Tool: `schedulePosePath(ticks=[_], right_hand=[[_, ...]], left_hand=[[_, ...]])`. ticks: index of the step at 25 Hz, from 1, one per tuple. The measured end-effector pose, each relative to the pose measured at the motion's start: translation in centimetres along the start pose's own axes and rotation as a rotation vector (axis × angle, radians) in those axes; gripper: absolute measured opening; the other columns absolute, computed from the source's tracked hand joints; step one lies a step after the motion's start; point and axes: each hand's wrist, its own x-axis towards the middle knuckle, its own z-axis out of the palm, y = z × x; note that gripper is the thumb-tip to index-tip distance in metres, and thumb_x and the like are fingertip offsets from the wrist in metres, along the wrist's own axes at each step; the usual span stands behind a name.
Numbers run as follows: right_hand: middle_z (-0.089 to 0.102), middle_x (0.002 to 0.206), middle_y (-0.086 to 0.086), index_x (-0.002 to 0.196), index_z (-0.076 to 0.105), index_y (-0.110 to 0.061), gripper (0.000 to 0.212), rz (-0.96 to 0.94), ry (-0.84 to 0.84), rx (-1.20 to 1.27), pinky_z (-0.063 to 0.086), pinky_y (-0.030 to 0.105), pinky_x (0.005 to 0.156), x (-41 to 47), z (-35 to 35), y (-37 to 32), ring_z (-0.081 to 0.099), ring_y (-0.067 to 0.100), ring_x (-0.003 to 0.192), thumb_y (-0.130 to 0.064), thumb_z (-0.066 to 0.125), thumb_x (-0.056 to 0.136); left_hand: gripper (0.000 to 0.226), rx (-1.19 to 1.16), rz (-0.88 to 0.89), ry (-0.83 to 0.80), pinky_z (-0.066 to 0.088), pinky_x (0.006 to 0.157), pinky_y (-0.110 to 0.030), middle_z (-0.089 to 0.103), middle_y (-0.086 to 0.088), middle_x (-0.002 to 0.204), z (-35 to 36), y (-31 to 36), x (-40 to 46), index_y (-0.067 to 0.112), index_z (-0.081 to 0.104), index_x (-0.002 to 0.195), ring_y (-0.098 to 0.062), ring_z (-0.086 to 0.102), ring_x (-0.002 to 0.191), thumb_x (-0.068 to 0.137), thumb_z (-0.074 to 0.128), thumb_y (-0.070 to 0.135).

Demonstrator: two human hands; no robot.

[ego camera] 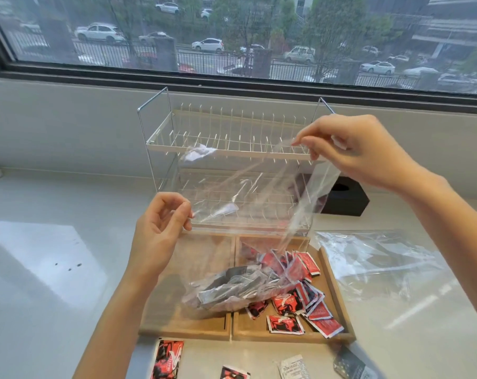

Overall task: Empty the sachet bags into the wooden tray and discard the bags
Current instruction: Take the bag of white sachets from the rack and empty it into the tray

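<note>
A clear plastic bag [248, 198] hangs over the wooden tray [188, 328]. My left hand [160, 231] pinches its left top edge and my right hand [349, 149] pinches its right top edge higher up. Grey and silver sachets [231, 288] sit in the bag's bottom, which rests on the tray across the divider. Red sachets [303, 296] lie loose in the tray's right compartment. The left compartment is mostly hidden by my left arm and the bag.
A second clear bag [376, 258] lies flat on the counter right of the tray. A white wire dish rack [231, 149] stands behind, a black box [346, 198] beside it. Loose sachets [166, 359] lie on the counter before the tray.
</note>
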Motion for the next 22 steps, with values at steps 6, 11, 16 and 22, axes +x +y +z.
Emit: schedulePosePath(ticks=[6,11,16,22], right_hand=[[0.063,0.065,-0.024,0.091,0.062,-0.027,0.015,0.178,0.294,0.15,0.041,0.009,0.067,-0.8,-0.4,2.0,0.057,-0.007,0.067,-0.033,0.048,0.088],[0.064,0.093,-0.014,0.109,0.054,-0.027,0.024,0.54,0.486,0.541,0.048,0.015,0.073,-5.4,5.1,2.7,0.061,-0.005,0.083,-0.036,0.037,0.093],[0.045,0.13,-0.021,0.131,0.026,-0.041,0.091,0.783,0.083,0.698,0.04,0.02,0.095,-12.7,12.8,1.4,0.047,-0.002,0.115,-0.089,0.037,0.054],[0.058,0.117,-0.003,0.129,0.046,-0.022,0.048,0.966,-0.262,0.545,0.041,0.014,0.076,-15.8,18.2,0.3,0.056,0.017,0.108,-0.024,0.061,0.084]], left_hand=[[0.019,-0.016,0.008,0.094,0.044,0.06,-0.008,0.065,0.014,0.065,-0.9,-0.5,0.0,0.027,0.054,0.078,0.0,0.058,0.062,0.089,0.049,0.012],[0.019,-0.054,0.007,0.151,0.048,0.064,-0.013,0.067,0.014,0.076,-0.8,-1.0,-0.1,0.032,0.053,0.081,-0.008,0.059,0.071,0.09,0.049,0.016],[0.02,-0.045,-0.007,0.178,0.049,0.064,-0.014,0.067,0.014,0.076,-0.8,-1.3,0.1,0.033,0.052,0.08,-0.008,0.059,0.071,0.09,0.049,0.017],[0.017,-0.025,-0.007,0.165,0.049,0.066,-0.013,0.067,0.017,0.074,-0.8,-1.5,0.3,0.031,0.052,0.083,-0.002,0.059,0.069,0.091,0.047,0.018]])
